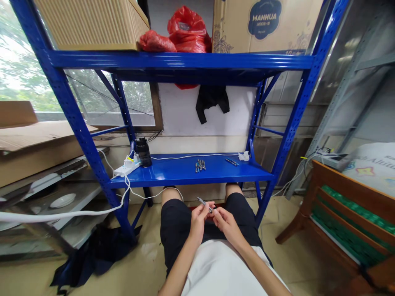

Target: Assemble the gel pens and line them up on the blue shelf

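Observation:
Above my lap, my left hand (200, 216) is closed around a slim pen (202, 201) whose tip points up and to the left. My right hand (224, 220) meets it at the pen's rear end, its thumb and fingers pinched there. Whether the right fingers also hold a small separate part is too small to tell. On the blue shelf (173, 170) in front of me lies a group of several short pen parts (200, 165). Farther right on the same shelf are a couple of dark pens (232, 162).
A white power strip (126, 167) and a black bottle (143, 152) stand at the shelf's left end. Crumpled white plastic (243, 156) lies at its right end. A white cable (92, 213) crosses on the left. A wooden chair (336, 176) stands right; cartons and red bags (188, 31) sit above.

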`<act>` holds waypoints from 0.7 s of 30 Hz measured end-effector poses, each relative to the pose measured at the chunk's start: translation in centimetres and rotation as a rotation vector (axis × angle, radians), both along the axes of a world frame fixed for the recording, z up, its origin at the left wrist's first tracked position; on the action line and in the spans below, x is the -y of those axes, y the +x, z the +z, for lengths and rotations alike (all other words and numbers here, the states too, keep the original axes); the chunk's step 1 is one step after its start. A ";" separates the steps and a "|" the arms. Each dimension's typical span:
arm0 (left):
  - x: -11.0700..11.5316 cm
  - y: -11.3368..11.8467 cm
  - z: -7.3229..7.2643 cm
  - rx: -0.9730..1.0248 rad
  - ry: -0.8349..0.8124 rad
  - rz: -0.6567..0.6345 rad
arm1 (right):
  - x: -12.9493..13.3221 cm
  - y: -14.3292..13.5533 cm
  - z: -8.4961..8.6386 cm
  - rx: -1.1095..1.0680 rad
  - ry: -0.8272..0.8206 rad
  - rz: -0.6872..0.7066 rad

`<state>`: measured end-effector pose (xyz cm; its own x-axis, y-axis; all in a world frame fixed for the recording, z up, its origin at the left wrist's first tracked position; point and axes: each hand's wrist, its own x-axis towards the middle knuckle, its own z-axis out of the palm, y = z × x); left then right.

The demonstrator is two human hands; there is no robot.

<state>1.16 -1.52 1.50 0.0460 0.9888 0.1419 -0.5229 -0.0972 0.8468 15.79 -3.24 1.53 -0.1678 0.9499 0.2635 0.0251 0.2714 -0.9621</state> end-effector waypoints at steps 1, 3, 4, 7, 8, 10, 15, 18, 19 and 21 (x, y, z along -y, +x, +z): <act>0.0 0.0 0.0 0.001 0.003 0.003 | 0.0 0.0 0.0 0.006 0.003 0.003; 0.0 0.0 0.0 0.007 0.007 0.003 | -0.1 -0.1 -0.1 0.013 0.012 0.001; 0.1 -0.1 0.0 0.014 0.008 -0.002 | -0.1 -0.1 -0.2 0.009 0.014 -0.003; 0.2 -0.1 0.2 0.032 0.013 -0.025 | -0.1 -0.2 -0.3 -0.029 0.001 -0.021; 0.2 -0.1 0.2 0.035 0.012 -0.028 | -0.1 -0.2 -0.4 -0.041 -0.007 -0.024; 0.2 -0.1 0.3 0.036 0.009 -0.021 | -0.1 -0.2 -0.4 -0.055 -0.017 -0.020; 0.2 0.0 0.3 0.035 0.012 -0.018 | -0.1 -0.3 -0.1 -0.070 -0.046 0.024; 0.1 0.0 0.3 0.044 0.009 -0.021 | -0.1 -0.3 0.0 -0.059 -0.041 -0.008; 0.1 0.0 0.3 0.047 0.007 -0.019 | -0.1 -0.2 0.0 -0.058 -0.031 -0.028; 0.1 0.0 0.4 0.050 0.002 -0.013 | -0.1 -0.2 0.0 -0.057 -0.008 -0.061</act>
